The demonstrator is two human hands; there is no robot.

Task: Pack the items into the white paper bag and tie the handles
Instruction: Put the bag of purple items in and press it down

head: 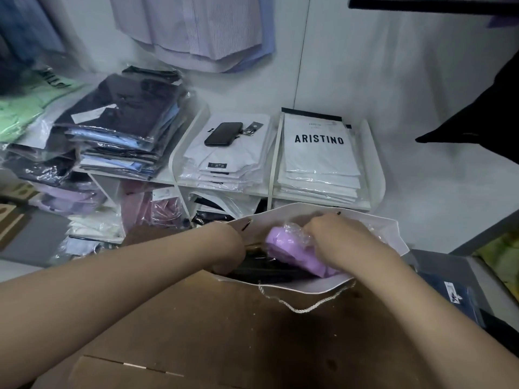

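The white paper bag [393, 234] stands open on a brown cardboard box [224, 327], and its twisted cord handle [306, 307] hangs over the near side. A lilac garment in clear plastic [289, 248] lies partly inside the bag, on top of a dark packed item [269, 272]. My right hand [334, 234] grips the lilac package at its crinkled plastic end. My left hand [227, 248] reaches into the bag's left side, its fingers hidden below the rim next to the dark item.
A white shelf unit [269, 192] behind the bag holds stacks of bagged shirts, one marked ARISTINO [318, 138], and a black phone [223, 133]. More bagged clothes are piled at the left [120, 127]. A dark blue package [449, 296] lies at the right.
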